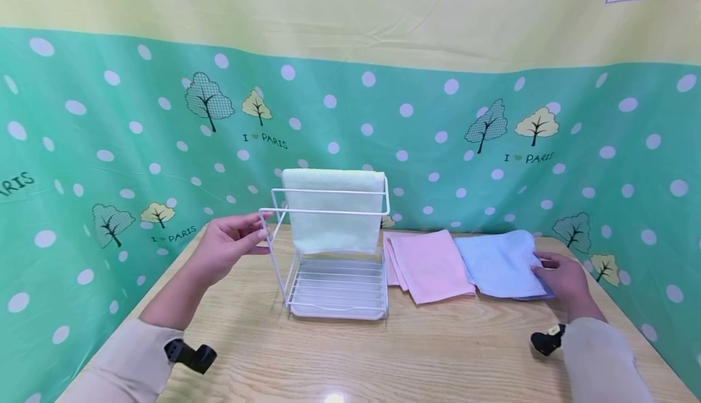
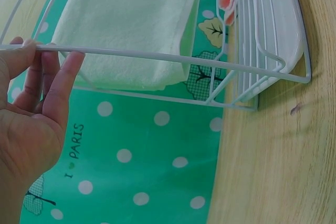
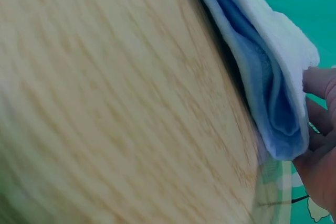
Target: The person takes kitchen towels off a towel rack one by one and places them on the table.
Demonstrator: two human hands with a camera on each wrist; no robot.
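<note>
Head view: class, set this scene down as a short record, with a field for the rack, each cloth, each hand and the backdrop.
Rack: white wire, standing on the wooden table, tray at its base
Green cloth: hangs on the rack
Pink cloth: folded, right of the rack
Blue cloth: folded, right of the pink cloth
Left hand: grips the rack's left side
Right hand: pinches the blue cloth's right edge
Backdrop: green and yellow, white dots, printed trees

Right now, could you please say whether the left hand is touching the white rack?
Touching: the left wrist view shows the left hand pinching the white rack by one bar.
</note>
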